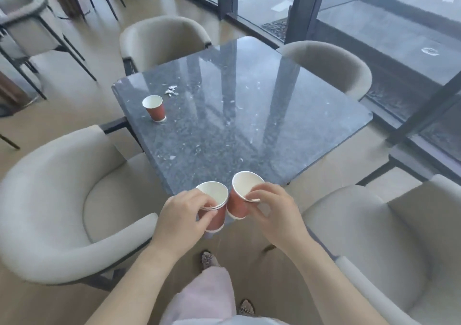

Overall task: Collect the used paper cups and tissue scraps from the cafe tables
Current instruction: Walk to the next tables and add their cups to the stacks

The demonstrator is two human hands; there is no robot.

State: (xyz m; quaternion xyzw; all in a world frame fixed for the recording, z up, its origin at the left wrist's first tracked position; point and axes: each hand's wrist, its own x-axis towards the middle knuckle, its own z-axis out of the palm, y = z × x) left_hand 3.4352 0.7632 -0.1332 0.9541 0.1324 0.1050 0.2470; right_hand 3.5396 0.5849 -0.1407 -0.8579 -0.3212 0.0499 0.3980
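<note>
Where the view begins at the left, a pale upholstered armchair (57,200) curves around toward the dark speckled counter (249,115), its seat tucked just beside the counter's near-left edge; further back on that side a second pale chair (162,40) faces the far-left edge; on the counter near its left corner a single red paper cup (154,107) stands upright with its white inside showing, and just beyond it lies a small heap of crumpled tissue scraps (171,91), close to the cup but not touching it; the rest of the polished top carries only tiny pale flecks and the reflection of the window frames. At the near corner of the counter the left hand (183,215) is closed around a stack of red cups (214,207), several white rims showing nested one inside another, thumb and fingers wrapped on the side of the stack; just to its right the right hand (272,212) pinches the rim of a tilted red cup (243,197), fingertips on the lip, the mouth tipped up and leftward; the two held cups touch or nearly touch at their sides, which of the two I cannot tell. Below the hands a pale pink trouser leg (207,297) and patterned shoes (208,259) stand on the tan floor; to the right another pale chair (386,249) sits near the counter's right corner, and a fourth (331,65) stands at the far-right edge before the dark-framed windows (304,7).
</note>
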